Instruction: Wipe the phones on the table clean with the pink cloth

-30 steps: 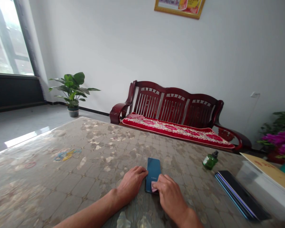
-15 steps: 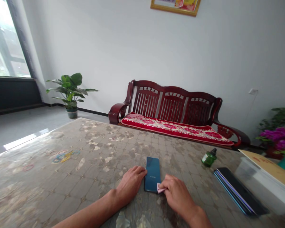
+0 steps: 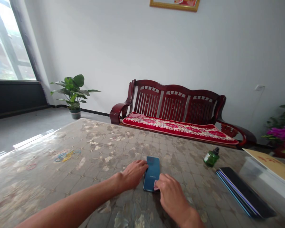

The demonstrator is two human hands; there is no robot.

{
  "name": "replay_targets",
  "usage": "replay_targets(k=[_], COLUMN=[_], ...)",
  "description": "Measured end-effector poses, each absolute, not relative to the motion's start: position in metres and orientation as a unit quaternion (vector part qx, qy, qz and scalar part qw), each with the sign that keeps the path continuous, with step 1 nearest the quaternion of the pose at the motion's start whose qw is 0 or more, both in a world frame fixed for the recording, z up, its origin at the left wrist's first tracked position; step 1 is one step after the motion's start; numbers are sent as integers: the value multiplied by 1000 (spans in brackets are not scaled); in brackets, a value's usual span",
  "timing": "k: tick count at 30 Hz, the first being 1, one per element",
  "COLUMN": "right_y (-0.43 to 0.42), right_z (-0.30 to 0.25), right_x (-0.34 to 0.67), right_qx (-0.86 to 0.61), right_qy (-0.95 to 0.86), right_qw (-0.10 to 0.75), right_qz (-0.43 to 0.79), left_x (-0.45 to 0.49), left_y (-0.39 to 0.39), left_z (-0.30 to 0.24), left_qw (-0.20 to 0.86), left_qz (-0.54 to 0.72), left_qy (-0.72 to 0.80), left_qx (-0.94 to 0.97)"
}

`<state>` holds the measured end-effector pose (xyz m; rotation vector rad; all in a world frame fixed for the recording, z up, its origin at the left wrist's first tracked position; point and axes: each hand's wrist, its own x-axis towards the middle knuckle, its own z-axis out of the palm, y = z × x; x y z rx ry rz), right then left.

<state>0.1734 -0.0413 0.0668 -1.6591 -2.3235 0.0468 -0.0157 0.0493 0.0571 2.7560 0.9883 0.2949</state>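
A blue smartphone lies back side up on the table, small pale lettering on its lower half. Against its left edge rest the fingertips of my left hand, which is stretched out low over the tabletop and not wrapped round the phone. My right hand is closed, pinching a small pink cloth that touches the phone's lower right corner. The cloth is mostly hidden by the fingers.
Right of my hands stand a green pump bottle, a stack of phones and a clear box with a tan card on top. Coloured bands lie at the left of the patterned table. Beyond is a wooden bench.
My right hand has moved the cloth slightly left, further onto the phone's lower corner. My left hand has shifted up a little along the phone's edge. The view has turned slightly left.
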Motion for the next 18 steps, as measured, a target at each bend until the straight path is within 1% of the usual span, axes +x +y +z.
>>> replay_targets(k=[3, 6, 8, 10, 12, 13, 15, 18], right_y=[-40, -26, -17, -13, -15, -17, -20, -18], right_z=[63, 56, 49, 41, 34, 30, 25, 20], right_x=[174, 177, 179, 178, 174, 171, 165, 159], right_qx=[-582, -600, -602, -595, -580, -573, -564, -570], right_qy=[-799, -775, -750, -704, -645, -622, -605, -601], right_qw=[153, 196, 265, 366, 458, 487, 504, 497], right_qz=[21, 30, 65, 129, 194, 219, 247, 260], left_x=[-7, 1, 5, 6, 5, 3, -1, -8], left_y=[70, 90, 100, 107, 110, 110, 108, 97], left_z=[64, 72, 77, 81, 82, 82, 80, 76], left_qw=[102, 126, 133, 132, 127, 123, 109, 83], left_qz=[82, 20, -22, -47, -51, -47, -31, -2], left_qy=[288, 253, 250, 254, 252, 249, 243, 236], left_qx=[949, 959, 959, 957, 958, 959, 963, 968])
